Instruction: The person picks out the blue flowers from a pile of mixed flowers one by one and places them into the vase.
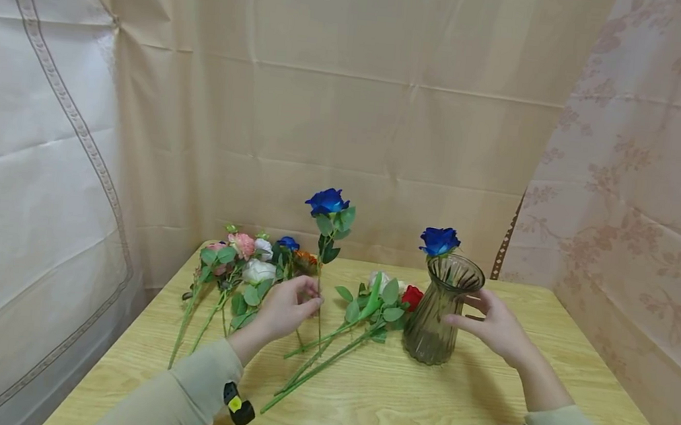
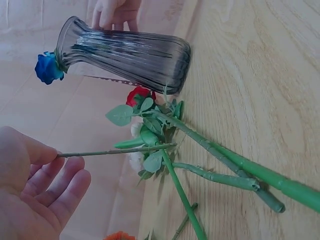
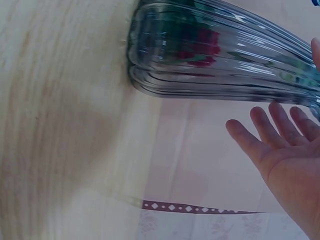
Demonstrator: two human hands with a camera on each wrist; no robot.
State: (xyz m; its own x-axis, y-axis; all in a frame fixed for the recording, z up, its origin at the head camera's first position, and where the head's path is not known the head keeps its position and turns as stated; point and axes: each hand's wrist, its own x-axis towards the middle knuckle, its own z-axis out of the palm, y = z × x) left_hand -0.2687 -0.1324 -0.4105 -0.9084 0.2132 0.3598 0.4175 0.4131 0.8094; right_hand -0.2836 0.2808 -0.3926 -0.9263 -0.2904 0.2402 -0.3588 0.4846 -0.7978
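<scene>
The stem of a blue rose (image 1: 327, 202) was pinched between the thumb and index finger of the left hand (image 1: 285, 310), and the other fingers were loosely bent below it. The rose was held roughly upright over the wooden table (image 1: 408, 407), its bloom well above the hand and its lower stem in front of the cut stems lying there; whether those were touched by it could not be told.

The ribbed smoky-glass vase (image 1: 432, 325) was stood upright toward the right of the table, with a second blue rose (image 1: 440, 241) set in it, the bloom just above the rim. The right hand (image 1: 497, 326) was placed at the vase's right side near the neck, its fingers extended and parted and its thumb reaching across the front of the glass. Nothing was gripped by it; whether the glass was touched could not be told.

Just left of the vase, a red rose (image 1: 412, 298) and a white bloom (image 1: 379, 282) were laid among green leaves, their stems pointed toward the near edge. Farther left, beyond the left hand, a pink flower (image 1: 243, 245), a white rose (image 1: 259, 271) and an orange flower (image 1: 306, 257) were grouped. The table was backed by a beige curtain (image 1: 384, 128).
</scene>
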